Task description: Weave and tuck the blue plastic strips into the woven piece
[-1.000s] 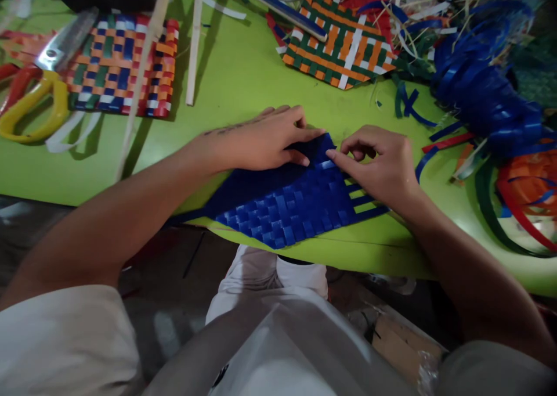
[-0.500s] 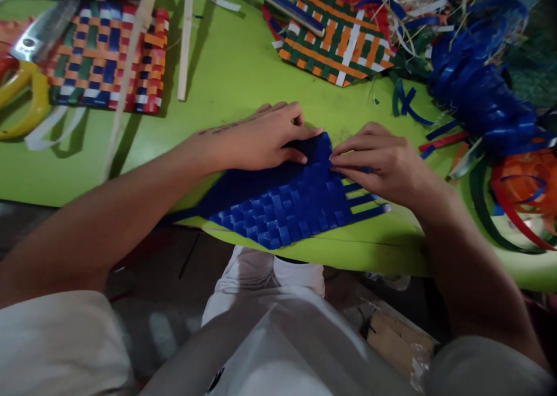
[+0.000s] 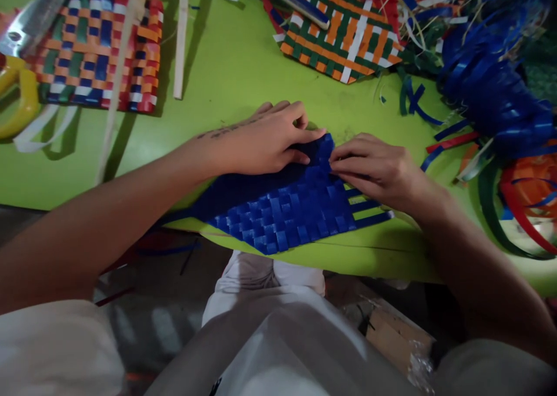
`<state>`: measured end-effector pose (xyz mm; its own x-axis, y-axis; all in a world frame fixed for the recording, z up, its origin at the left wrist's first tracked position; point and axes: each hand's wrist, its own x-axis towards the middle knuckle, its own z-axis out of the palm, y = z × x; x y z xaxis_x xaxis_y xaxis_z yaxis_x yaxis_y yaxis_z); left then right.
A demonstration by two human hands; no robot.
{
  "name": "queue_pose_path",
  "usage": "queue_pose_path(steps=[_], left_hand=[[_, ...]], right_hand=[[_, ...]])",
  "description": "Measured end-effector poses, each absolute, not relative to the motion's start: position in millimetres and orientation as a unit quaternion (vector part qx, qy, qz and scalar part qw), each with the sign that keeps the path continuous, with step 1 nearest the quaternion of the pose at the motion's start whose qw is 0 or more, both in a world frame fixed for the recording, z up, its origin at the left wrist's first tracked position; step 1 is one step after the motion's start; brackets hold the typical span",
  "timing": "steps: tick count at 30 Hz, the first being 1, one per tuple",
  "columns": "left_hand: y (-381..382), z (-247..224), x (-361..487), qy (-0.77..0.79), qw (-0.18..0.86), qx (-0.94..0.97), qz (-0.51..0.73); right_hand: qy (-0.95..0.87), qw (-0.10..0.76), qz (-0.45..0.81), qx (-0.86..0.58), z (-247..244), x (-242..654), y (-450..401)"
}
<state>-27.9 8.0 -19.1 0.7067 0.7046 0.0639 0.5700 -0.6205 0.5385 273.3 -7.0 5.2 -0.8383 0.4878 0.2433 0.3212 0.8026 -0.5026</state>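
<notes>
A blue woven piece point(image 3: 287, 216) lies at the near edge of the green table, its loose strips sticking out to the right and one trailing left. My left hand point(image 3: 272, 137) rests on its upper part, thumb and index finger apart, pressing near the top corner; the other fingers are curled. At the right edge of the weave, my right hand point(image 3: 376, 166) pinches with its fingertips together at a blue strip. The exact end of that strip is hidden by the fingers.
On the green table point(image 3: 235, 88), scissors point(image 3: 21, 88), a multicoloured woven piece point(image 3: 91, 53) and wooden sticks point(image 3: 180, 42) lie left. Behind is an orange-green woven piece point(image 3: 343, 33). A blue strip bundle point(image 3: 491, 88) and loose strips are at right.
The view has shifted slightly, so the surrounding things sit a little differently. Both hands keep their places on the blue weave, with the right fingers slightly more bunched together.
</notes>
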Motion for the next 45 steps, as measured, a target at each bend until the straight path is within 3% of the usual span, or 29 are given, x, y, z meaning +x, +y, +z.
queue_pose_path(steps=[12,17,25,37,45], left_hand=[[9.8,-8.1,-25.8,0.334,0.168,0.925,0.071],[3.7,4.7,-21.8,0.347,0.171,0.922,0.022],[7.1,-5.7,-26.6,0.344,0.18,0.921,0.043],[4.2,-0.5,-24.1,0.363,0.187,0.913,0.022],[7.2,-16.6,-32.0,0.343,0.196,0.913,0.103]], right_hand=[[-0.963,0.167,0.159,-0.139,13.3,267.5,-8.8],[-0.941,0.215,0.206,-0.164,7.0,268.6,-14.1],[-0.908,0.257,0.233,-0.235,-0.5,266.5,-28.2],[-0.912,0.239,0.212,-0.258,1.8,262.0,-36.3],[-0.909,0.238,0.218,-0.265,11.0,267.2,-35.8]])
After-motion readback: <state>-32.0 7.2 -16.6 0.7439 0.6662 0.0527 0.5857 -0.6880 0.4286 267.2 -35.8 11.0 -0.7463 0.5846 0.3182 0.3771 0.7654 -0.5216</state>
